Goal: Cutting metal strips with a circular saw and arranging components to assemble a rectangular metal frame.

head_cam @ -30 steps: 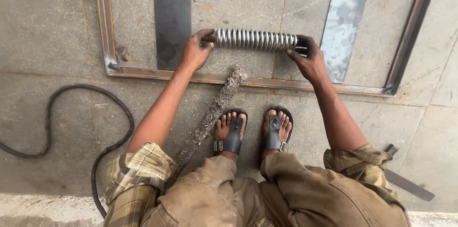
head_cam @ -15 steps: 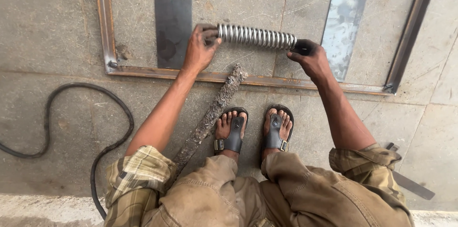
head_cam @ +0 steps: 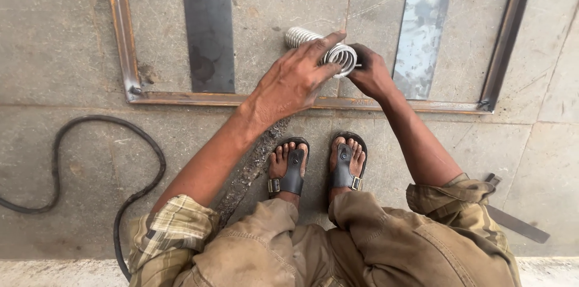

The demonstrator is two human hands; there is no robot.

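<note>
Bare floor left of coil spring (head_cam: pixel 319 49), dark flat bar (head_cam: pixel 208 25) beyond, frame rail (head_cam: pixel 199 99) near side
</note>
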